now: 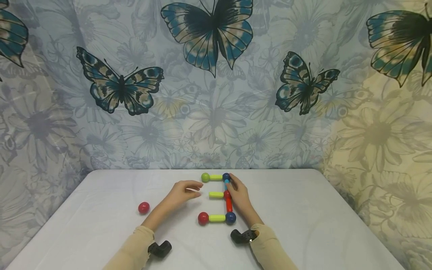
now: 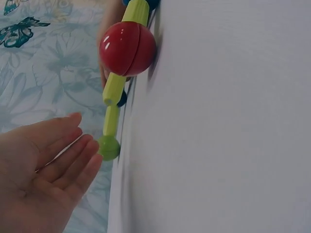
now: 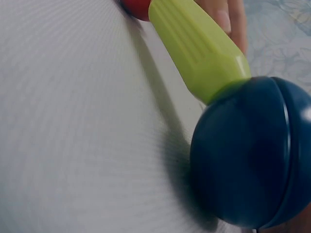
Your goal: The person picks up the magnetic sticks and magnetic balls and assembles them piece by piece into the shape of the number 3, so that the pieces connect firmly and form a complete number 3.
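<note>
An E-shaped figure of balls and rods lies on the table. Its spine joins a far dark blue ball [image 1: 226, 176], a light blue rod [image 1: 227, 184], a middle red ball [image 1: 227, 194], a red rod [image 1: 229, 204] and a near dark blue ball [image 3: 248, 155]. Three yellow-green rods point left; the far one ends in a green ball [image 2: 109, 147], the near one in a red ball [image 2: 127, 48], the middle one in nothing. My right hand [image 1: 240, 194] holds the spine's far part, thumb at the light blue rod. Left of the figure, my left hand [image 1: 182, 193] holds nothing, fingers loosely extended.
A loose red ball [image 1: 143, 208] lies left of my left forearm. The white table [image 1: 320, 225] meets a butterfly-patterned backdrop [image 1: 216, 123] at its far edge. A black wrist device [image 1: 160, 249] sticks out from the left sleeve, another [image 1: 243, 236] from the right.
</note>
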Tool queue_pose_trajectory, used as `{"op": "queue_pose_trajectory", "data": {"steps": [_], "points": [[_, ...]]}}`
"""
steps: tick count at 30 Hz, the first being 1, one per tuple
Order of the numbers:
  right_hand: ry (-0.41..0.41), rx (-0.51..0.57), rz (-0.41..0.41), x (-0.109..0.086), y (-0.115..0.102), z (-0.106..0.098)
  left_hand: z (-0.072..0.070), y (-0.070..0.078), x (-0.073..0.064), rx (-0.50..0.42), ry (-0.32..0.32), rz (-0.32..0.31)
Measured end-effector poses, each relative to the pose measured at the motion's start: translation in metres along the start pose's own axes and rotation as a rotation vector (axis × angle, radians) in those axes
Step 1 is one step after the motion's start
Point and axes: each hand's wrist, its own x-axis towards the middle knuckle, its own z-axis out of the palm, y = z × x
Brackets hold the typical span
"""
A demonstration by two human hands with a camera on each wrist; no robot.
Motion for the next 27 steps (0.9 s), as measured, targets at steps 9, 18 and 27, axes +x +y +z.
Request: {"op": "queue_pose_trajectory", "data": {"steps": [9, 18, 27], "points": [[0.009, -0.012, 0.015, 0.001, 0.0, 0.0, -0.037, -0.004, -0.026, 0.035, 0.009, -0.004], [0.015, -0.003, 0.001, 0.0, 0.002, -0.001, -0.075, -0.014, -0.052, 0.073, -0.029, 0.012], [0.014, 0.004, -0.006, 0.002, 0.003, 0.001, -0.11, -0.036, -0.075, 0.101, -0.082, -0.01]]}}
